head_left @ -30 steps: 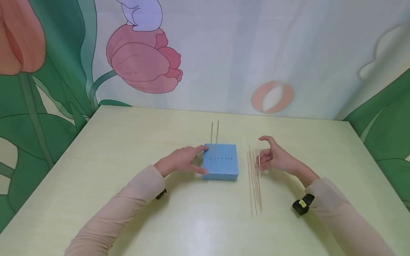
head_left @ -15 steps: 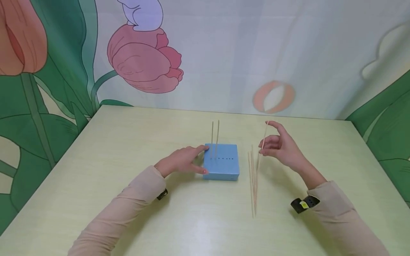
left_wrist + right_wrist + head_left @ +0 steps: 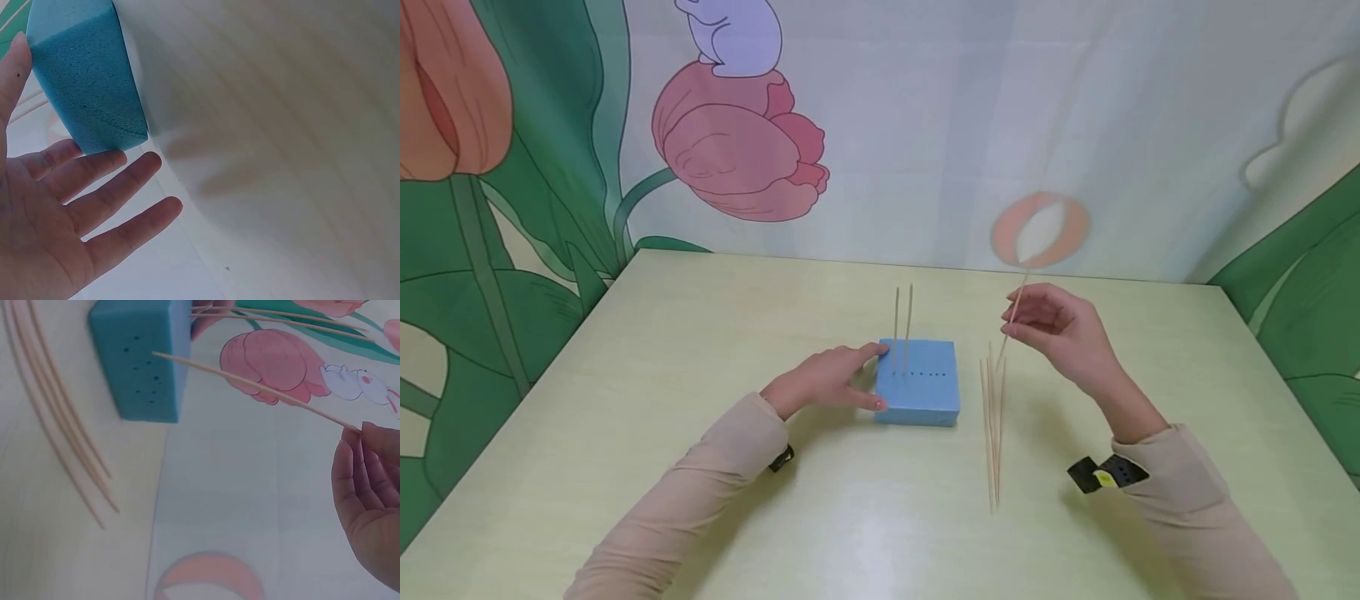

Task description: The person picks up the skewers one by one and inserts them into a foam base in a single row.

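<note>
In the head view a blue foam block [image 3: 925, 393] rests on the table, a row of small holes across its top. Two thin wooden skewers [image 3: 908, 321] stand upright in its left part. My left hand [image 3: 823, 379] holds the block's left end, thumb at the near side and index finger at the far corner; in the left wrist view the ring and little fingers stick out past the block [image 3: 94, 87]. Right of the block, my right hand [image 3: 1067, 333] is raised and pinches one skewer [image 3: 281, 396] near its end, the skewer tilted, its other end pointing down.
Several loose skewers [image 3: 995, 442] lie in a narrow bundle on the table, right of the block. The pale wooden table [image 3: 700, 317] ends at a printed curtain [image 3: 910, 167] behind it. Each wrist wears a black strap, the right one [image 3: 1105, 477] with a yellow spot.
My right hand has picked a skewer from the bundle and lifted it upward and away from me. The left hand and block have stayed put, and the two standing skewers are unchanged.
</note>
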### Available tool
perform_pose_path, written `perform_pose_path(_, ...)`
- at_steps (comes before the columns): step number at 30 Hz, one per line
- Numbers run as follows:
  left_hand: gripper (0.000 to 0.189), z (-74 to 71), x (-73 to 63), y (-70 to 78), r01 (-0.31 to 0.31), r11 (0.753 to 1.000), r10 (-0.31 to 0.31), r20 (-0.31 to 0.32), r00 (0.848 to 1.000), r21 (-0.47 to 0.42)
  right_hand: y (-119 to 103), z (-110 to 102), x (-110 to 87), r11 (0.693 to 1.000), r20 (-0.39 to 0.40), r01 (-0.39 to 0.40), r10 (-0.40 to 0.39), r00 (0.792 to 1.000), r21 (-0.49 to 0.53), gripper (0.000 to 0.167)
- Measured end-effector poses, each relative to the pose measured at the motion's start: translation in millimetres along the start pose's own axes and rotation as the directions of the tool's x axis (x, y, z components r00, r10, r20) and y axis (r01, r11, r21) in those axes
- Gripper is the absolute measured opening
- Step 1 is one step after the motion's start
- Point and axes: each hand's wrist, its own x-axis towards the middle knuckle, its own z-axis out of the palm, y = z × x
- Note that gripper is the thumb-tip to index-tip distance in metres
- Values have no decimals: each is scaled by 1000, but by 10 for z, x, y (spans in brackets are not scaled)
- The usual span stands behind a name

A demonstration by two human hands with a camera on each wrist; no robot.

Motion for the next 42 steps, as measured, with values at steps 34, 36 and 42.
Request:
perform_pose_path(34,85,14,-18,39,2,1000,-2,2,1000,-7,-279,367,175,990,-63,106,-101,993,88,21)
perform_pose_path(36,85,19,-20,41,6,1000,-6,1,1000,-10,-270,404,186,989,-62,119,-114,992,91,22)
perform_pose_path(42,85,2,-4,23,8,1000,-8,-15,1000,15,-265,523,259,982,-58,167,-163,985,91,21)
